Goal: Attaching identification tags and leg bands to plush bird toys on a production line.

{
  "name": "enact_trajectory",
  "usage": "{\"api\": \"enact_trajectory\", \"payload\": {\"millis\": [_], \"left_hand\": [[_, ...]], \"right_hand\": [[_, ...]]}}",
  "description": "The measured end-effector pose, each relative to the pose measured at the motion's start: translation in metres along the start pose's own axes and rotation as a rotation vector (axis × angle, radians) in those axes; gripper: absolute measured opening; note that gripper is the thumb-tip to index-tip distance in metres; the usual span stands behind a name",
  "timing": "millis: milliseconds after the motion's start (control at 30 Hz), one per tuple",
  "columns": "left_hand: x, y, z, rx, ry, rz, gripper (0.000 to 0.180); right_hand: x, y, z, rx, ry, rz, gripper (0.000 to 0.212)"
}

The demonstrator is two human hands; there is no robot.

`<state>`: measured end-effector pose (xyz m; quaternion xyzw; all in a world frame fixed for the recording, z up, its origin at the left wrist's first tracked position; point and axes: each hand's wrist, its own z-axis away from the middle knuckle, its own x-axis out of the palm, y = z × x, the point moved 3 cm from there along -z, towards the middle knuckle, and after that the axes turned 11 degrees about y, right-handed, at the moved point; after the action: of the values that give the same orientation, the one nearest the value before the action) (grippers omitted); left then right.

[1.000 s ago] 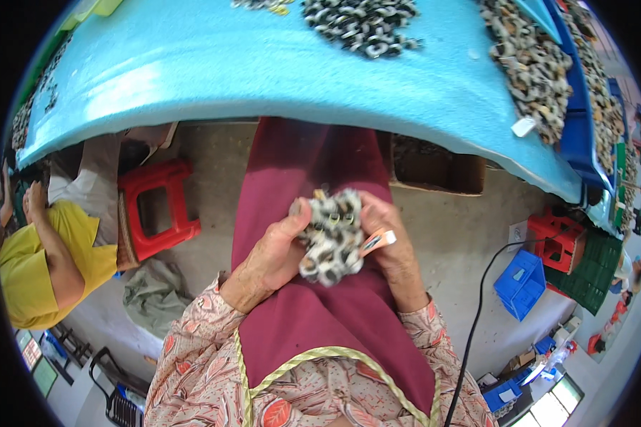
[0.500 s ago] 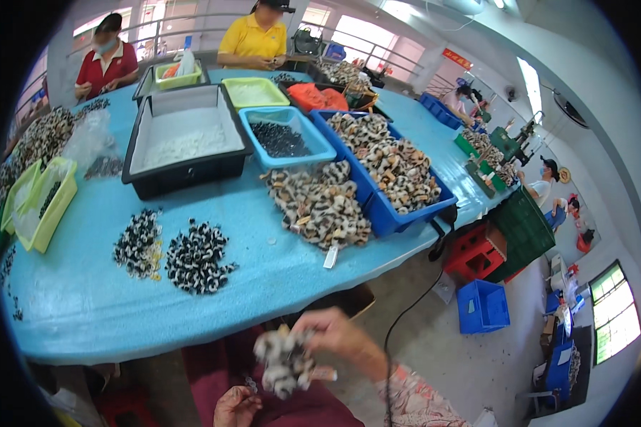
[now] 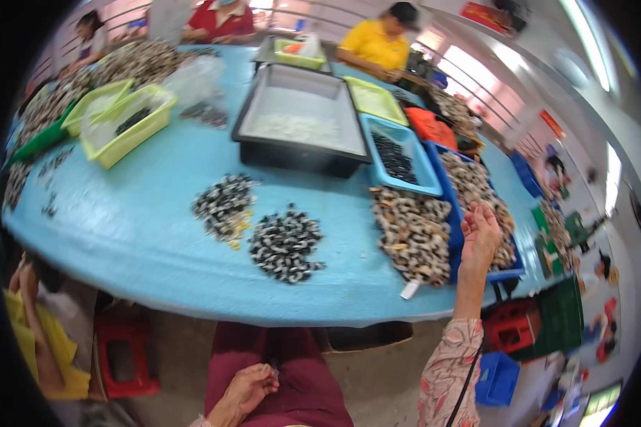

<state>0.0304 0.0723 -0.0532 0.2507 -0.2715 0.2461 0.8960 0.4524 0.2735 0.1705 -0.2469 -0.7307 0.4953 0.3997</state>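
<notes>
While the right hand [image 3: 481, 231] hangs over the blue bin [image 3: 456, 238], its fingers stand loosely bent, about half open; nothing is seen in it. Contact with the mottled pieces [image 3: 470, 178] heaped in the bin cannot be told. The left hand [image 3: 253, 386] lies over the lap, fingers half curled; whether it pinches something small is unclear.

Judgement on technique: work from the top of the heap, fingers relaxed, keeping wrist and sleeve [image 3: 454, 356] clear of the bin's near edge, so that no pieces spill onto the mottled mound [image 3: 414, 231] beside it.

Count: hands, two; blue bin under the hand, one; mottled mound, one, with one white tag [image 3: 410, 289] at its near end; black-and-white piles, two (near pile [image 3: 286, 245], farther pile [image 3: 224, 203]); light-blue tray [image 3: 424, 160], one; large black tray [image 3: 303, 160], one. Individual pieces: too many and too blurred to count.
</notes>
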Motion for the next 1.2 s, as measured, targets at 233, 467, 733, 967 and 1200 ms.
{"api": "enact_trajectory", "payload": {"millis": [233, 467, 733, 967, 1200], "left_hand": [[0.011, -0.002, -0.014, -0.036, -0.09, -0.039, 0.012], [-0.029, 0.022, 0.01, 0.138, 0.024, 0.139, 0.013], [-0.007, 0.022, 0.001, 0.09, -0.03, 0.008, 0.018], [0.007, 0.008, 0.009, 0.087, -0.072, -0.056, 0.017], [0.008, 0.008, 0.021, 0.19, -0.067, -0.085, 0.02]], "right_hand": [[0.158, 0.062, 0.108, 0.277, -0.242, -0.295, 0.019], [0.16, 0.033, 0.104, -0.21, -0.683, 0.316, 0.011], [0.037, 0.023, 0.067, -0.576, -0.969, 1.207, 0.026], [0.003, 0.06, 0.078, -0.76, -0.905, 1.375, 0.039], [-0.001, 0.035, 0.038, -0.439, -0.803, 0.878, 0.038]]}}
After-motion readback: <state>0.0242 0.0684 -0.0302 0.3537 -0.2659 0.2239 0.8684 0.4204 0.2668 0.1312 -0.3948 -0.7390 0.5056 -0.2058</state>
